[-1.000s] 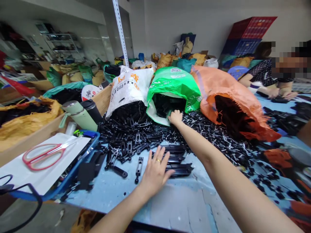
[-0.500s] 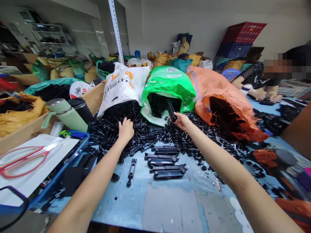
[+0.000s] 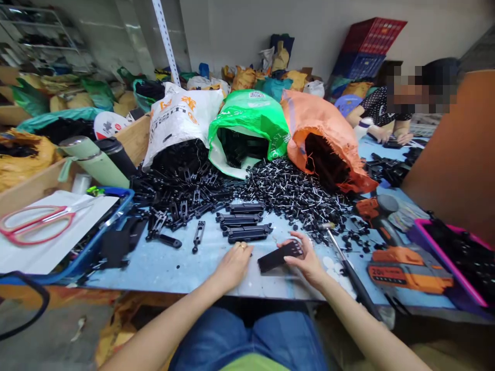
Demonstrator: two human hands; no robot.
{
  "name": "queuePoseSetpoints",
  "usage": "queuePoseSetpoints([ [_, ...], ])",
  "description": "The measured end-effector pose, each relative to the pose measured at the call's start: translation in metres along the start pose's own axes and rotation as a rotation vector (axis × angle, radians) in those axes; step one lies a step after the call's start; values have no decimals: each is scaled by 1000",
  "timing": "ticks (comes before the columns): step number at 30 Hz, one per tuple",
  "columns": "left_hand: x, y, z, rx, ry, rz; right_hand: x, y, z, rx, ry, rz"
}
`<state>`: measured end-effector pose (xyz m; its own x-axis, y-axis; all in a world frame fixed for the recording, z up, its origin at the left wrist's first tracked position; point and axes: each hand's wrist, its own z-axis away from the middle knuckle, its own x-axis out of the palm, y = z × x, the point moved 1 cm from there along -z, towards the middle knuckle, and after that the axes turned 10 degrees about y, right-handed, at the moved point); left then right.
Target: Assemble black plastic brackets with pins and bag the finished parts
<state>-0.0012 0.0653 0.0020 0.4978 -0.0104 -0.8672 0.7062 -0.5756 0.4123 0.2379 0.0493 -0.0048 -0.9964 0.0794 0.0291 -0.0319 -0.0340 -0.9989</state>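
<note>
Black plastic part (image 3: 274,259) is at the lower centre of the frame, its right end grasped, and partly covered, by the right hand (image 3: 309,262). Just left, the left hand (image 3: 234,264) is curled, its underside hidden; whether it holds anything, I cannot tell. At upper centre, the green sack (image 3: 251,111) is dark inside; the frame's right edge cuts off a pink-rimmed bin (image 3: 444,264).

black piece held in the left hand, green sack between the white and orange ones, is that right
Wrong side: the head view shows the black piece in the right hand. The green sack does lie between the white sack and orange sack.
</note>
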Motion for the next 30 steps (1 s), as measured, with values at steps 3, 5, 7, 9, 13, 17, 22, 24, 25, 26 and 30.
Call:
queuePoseSetpoints([
  [3,13,-7,12,-61,41,-117,-34,8,14,-249,56,502],
  [5,12,-8,19,-75,77,-103,-40,6,18,-424,-59,798],
  [7,8,-1,23,-82,112,15,-28,1,20,-513,-166,921],
  [9,3,12,25,-120,167,208,-4,-5,22,-443,-158,837],
  [13,-6,42,20,-258,328,540,47,-11,26,-1,-123,287],
  [17,-13,55,16,-424,496,641,66,-8,30,189,-160,-56],
  [22,-24,51,14,-337,468,587,47,-10,27,-28,-212,70],
  [24,-26,50,12,-304,452,569,43,-14,27,-135,-229,181],
  [25,-26,52,11,-305,463,566,43,-16,28,-174,-222,216],
  [26,-25,54,10,-306,487,570,46,-17,29,-203,-203,229],
  [30,-21,66,5,-330,726,594,67,-19,42,-281,-65,170],
])
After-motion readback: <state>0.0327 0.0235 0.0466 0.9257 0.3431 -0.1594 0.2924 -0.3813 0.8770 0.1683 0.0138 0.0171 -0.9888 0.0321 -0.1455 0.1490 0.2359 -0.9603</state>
